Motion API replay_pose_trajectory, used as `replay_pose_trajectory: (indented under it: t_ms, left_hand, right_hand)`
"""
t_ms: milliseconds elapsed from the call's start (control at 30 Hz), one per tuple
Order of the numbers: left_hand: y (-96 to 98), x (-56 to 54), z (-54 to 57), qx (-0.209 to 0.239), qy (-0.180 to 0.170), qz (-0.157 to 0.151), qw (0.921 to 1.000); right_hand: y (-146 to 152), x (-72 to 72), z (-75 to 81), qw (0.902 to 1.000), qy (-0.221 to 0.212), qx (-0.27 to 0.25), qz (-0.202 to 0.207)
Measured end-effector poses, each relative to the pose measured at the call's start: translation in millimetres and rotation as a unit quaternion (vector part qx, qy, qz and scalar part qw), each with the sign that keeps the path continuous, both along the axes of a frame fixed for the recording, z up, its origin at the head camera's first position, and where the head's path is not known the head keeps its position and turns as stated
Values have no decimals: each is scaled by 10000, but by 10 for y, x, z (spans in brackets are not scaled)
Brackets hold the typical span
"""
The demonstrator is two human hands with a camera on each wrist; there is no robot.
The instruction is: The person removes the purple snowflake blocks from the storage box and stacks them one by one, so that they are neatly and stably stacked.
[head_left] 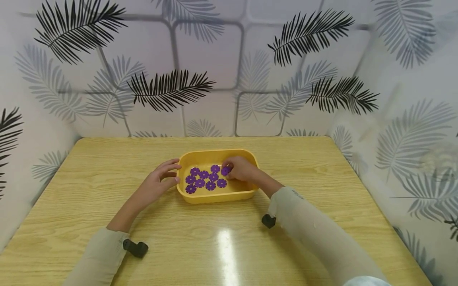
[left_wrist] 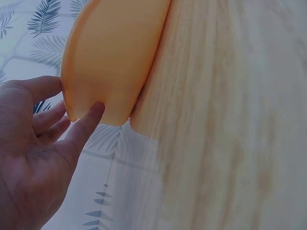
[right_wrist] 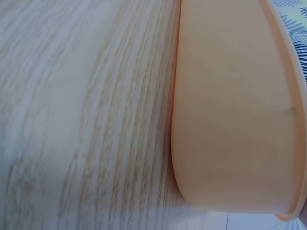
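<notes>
Purple discs (head_left: 200, 183) lie inside the yellow tray (head_left: 218, 198), mid-frame in my head view. There, I watch the right hand (head_left: 241, 169) pinching one more disc (head_left: 225, 171) within the tray's right half. The left hand (head_left: 157, 182), fingers relaxed and gripping nothing, touches the tray's left end; the wooden table (head_left: 179, 234) fills the lower frame.
</notes>
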State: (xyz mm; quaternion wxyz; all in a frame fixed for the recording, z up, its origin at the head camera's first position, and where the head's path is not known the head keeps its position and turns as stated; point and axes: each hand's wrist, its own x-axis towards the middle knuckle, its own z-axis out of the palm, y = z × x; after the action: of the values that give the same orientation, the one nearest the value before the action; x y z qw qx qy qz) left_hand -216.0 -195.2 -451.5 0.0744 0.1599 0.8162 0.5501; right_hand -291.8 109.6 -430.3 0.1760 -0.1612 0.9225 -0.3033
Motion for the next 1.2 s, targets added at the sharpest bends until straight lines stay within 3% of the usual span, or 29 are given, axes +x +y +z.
replay_pose_trajectory:
  t_ms: [300,567,900,1200]
  left_hand:
    - [0,5,-2,-26,63,13,10000]
    - [3,9,4,-77,102,33,9999]
    - [9,4,6,-26,15,6,10000]
    - [12,11,7,-108,128,29,9999]
  right_hand:
    - [27,15,47,9991,172,-381,-121]
    - [156,57,230,9976,236,-647,-96]
    - [564,132,442,9932,383,-1099,-49]
    - [1076,220,537,9906,377,-1233,-456]
